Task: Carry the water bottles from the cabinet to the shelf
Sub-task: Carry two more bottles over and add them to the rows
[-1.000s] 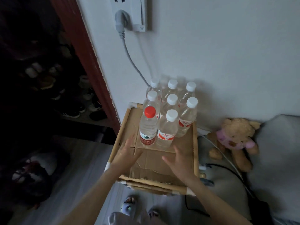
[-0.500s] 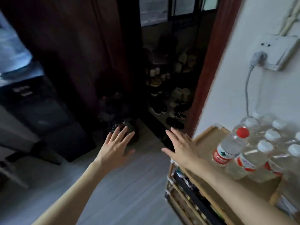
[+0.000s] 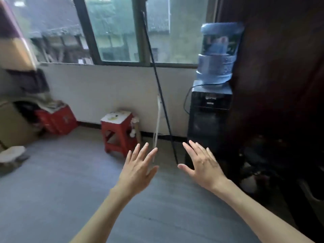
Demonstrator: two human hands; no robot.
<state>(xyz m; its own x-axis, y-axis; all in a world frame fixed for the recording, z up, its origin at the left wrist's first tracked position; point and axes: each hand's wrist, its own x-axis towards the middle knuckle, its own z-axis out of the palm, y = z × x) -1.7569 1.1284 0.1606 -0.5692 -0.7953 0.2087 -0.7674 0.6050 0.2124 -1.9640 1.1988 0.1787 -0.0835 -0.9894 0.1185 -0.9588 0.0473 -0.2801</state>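
Bottle-free, the left hand (image 3: 137,170) and right hand (image 3: 203,165) reach forward, palms down, fingers spread.

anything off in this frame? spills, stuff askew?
No spills. Both hands, left hand and right hand, are open and empty. A dark pole and a pale stick lean against the window wall.

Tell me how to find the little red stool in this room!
Look along the white wall under the big window. On the grey floor near the middle stands the red stool, left of the black water dispenser. Unlike the red box further left, it has legs and a white cartoon top.
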